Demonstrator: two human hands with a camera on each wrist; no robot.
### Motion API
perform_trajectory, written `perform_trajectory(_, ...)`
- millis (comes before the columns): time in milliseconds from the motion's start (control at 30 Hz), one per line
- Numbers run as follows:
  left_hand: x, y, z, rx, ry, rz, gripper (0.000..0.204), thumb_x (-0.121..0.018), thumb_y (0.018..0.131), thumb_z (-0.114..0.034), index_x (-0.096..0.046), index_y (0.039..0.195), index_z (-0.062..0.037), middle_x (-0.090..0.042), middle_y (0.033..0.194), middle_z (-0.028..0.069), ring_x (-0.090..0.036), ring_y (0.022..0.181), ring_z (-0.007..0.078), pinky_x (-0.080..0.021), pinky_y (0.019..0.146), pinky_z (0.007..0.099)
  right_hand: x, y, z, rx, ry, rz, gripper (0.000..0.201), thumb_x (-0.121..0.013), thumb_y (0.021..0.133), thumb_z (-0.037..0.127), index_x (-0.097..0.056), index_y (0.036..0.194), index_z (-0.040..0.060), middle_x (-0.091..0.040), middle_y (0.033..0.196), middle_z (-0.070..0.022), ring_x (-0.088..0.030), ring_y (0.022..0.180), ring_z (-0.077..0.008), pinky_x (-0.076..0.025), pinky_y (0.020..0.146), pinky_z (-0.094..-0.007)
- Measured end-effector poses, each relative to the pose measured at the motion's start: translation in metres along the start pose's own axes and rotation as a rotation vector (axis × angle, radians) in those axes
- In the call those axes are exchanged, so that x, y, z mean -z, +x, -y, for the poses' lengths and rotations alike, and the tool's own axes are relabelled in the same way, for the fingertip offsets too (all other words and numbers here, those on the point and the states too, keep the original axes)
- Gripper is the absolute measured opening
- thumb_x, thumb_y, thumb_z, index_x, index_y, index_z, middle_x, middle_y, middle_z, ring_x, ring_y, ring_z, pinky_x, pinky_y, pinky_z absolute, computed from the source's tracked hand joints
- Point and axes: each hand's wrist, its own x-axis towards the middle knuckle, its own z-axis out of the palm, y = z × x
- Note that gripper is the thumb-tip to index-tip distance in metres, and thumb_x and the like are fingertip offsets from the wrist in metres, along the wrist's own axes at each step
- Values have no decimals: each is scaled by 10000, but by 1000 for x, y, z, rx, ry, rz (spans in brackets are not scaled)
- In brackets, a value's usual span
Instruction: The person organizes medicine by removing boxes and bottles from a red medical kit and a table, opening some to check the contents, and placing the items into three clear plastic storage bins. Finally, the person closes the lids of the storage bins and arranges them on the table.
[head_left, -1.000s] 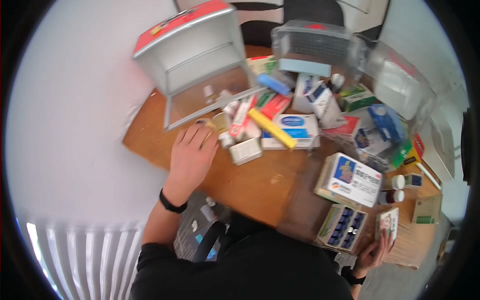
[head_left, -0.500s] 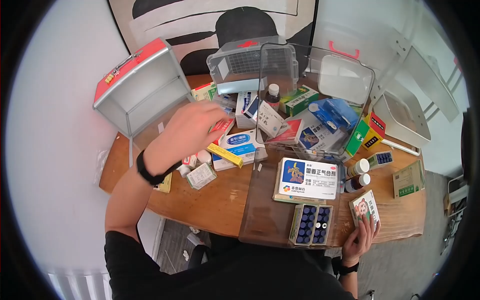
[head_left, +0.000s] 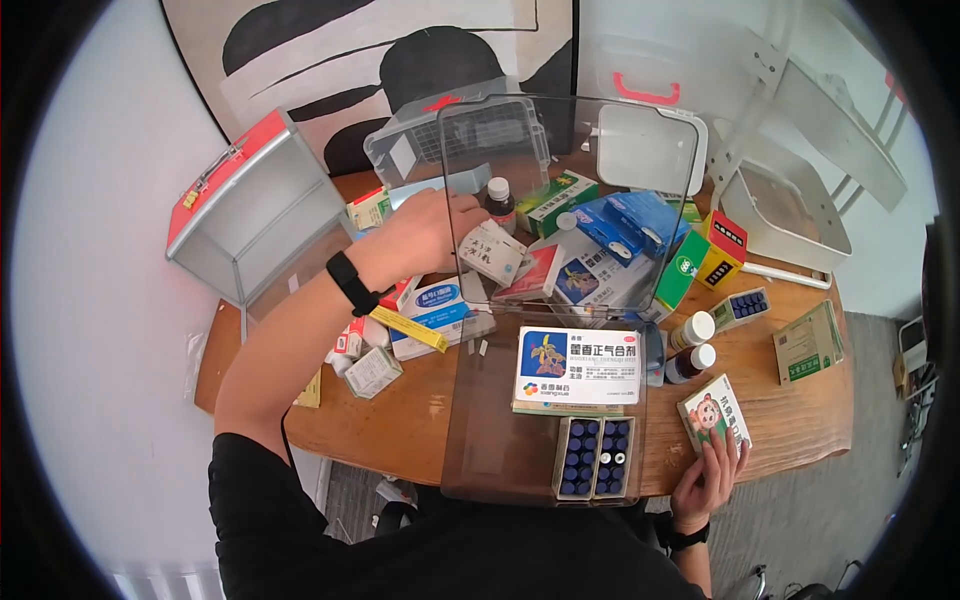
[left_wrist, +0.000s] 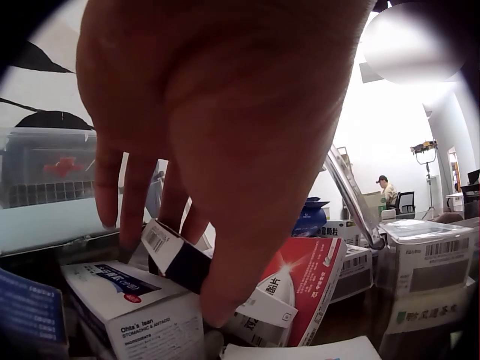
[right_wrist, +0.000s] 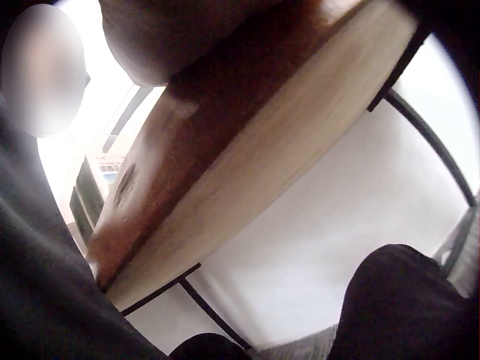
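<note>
Standing open at the left of the wooden table (head_left: 390, 425) is a red-and-silver case (head_left: 262, 205). Next comes the left hand (head_left: 428, 232), dipped into the heaped medicine packs, its thumb against a small white-and-navy box (left_wrist: 176, 255), fingers reaching down behind it; whether they grip it, I can't tell. A yellow carton (head_left: 410, 328) lies below that wrist. Further right are a handwritten white box (head_left: 493, 252), a large white carton (head_left: 578, 365) and, nearer the person, blue-capped vials (head_left: 595, 457). Rightmost, the right hand (head_left: 706, 482) rests relaxed fingers on a cartoon-printed box (head_left: 713, 408), unclenched.
</note>
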Motion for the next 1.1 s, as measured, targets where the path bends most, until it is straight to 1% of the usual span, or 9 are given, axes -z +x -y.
perform_trajectory(100, 11, -5, -5, 8, -4, -31, 703, -942, 665, -228, -706, 1303, -51, -716, 1204, 104, -685, 1076, 350, -566, 949, 445, 2, 1, 0, 4, 9, 10, 291, -568, 1024, -43, -675, 1286, 25, -740, 1407, -192, -613, 1435, -446, -288, 1293, -681)
perform_trajectory(167, 28, -9, -12, 95, 87, -50, 703, -944, 676, -257, -706, 1304, -49, -714, 1195, 119, -686, 1107, 361, -565, 950, 452, 2, 0, 0, 4, 2, 20, 291, -566, 1026, -41, -674, 1289, 23, -741, 1405, -194, -616, 1431, -449, -289, 1291, -683)
perform_trajectory(333, 54, -33, -31, 264, 27, -14, 617, -929, 744, -346, -722, 1230, -27, -718, 1151, 148, -694, 1097, 388, -570, 941, 466, 1, 1, 1, -3, -1, 11, 288, -564, 1027, -39, -680, 1284, 18, -745, 1399, -192, -618, 1428, -449, -290, 1292, -678)
perform_trajectory(467, 46, -42, -34, 330, -2, 10, 598, -901, 795, -422, -743, 1230, -43, -728, 1084, 133, -726, 1032, 355, -593, 880, 465, 5, 6, 7, -9, -2, 29, 281, -569, 1022, -42, -694, 1267, 17, -749, 1393, -185, -619, 1431, -438, -291, 1297, -668)
perform_trajectory(733, 36, -37, -37, 396, 92, -24, 570, -827, 896, -500, -724, 1115, 16, -735, 1006, 167, -742, 958, 370, -600, 820, 476, -1, 8, 6, 12, -5, -15, 304, -571, 1006, -65, -703, 1269, 11, -743, 1400, -173, -616, 1435, -432, -301, 1296, -665)
perform_trajectory(867, 38, -45, -40, 367, 123, 34, 547, -841, 880, -477, -721, 1127, -4, -736, 1037, 168, -738, 995, 376, -604, 853, 483, -7, 8, 8, -9, -34, -34, 317, -584, 986, -73, -717, 1256, 26, -753, 1382, -164, -632, 1423, -419, -299, 1297, -666)
perform_trajectory(933, 30, -65, -30, 309, 85, 1, 540, -869, 842, -430, -722, 1164, -21, -735, 1074, 172, -727, 1036, 386, -596, 895, 491, -7, 5, 3, 6, -9, -62, 308, -622, 955, -53, -748, 1218, 45, -782, 1327, -147, -666, 1386, -399, -305, 1293, -644)
perform_trajectory(1000, 27, -64, -35, 364, 32, 34, 613, -921, 758, -388, -721, 1218, -35, -729, 1115, 179, -715, 1067, 403, -587, 927, 497, 4, 14, 13, -34, -8, -34, 296, -671, 912, -27, -770, 1180, 52, -800, 1276, -138, -695, 1350, -379, -321, 1283, -619)
perform_trajectory(1100, 29, -71, -43, 395, -67, 83, 723, -960, 718, -306, -688, 1323, -20, -705, 1288, 212, -673, 1199, 436, -554, 1028, 502, 8, 24, 17, -30, 66, -54, 335, -712, 860, -28, -769, 1181, 45, -798, 1268, -146, -709, 1324, -372, -353, 1265, -600)
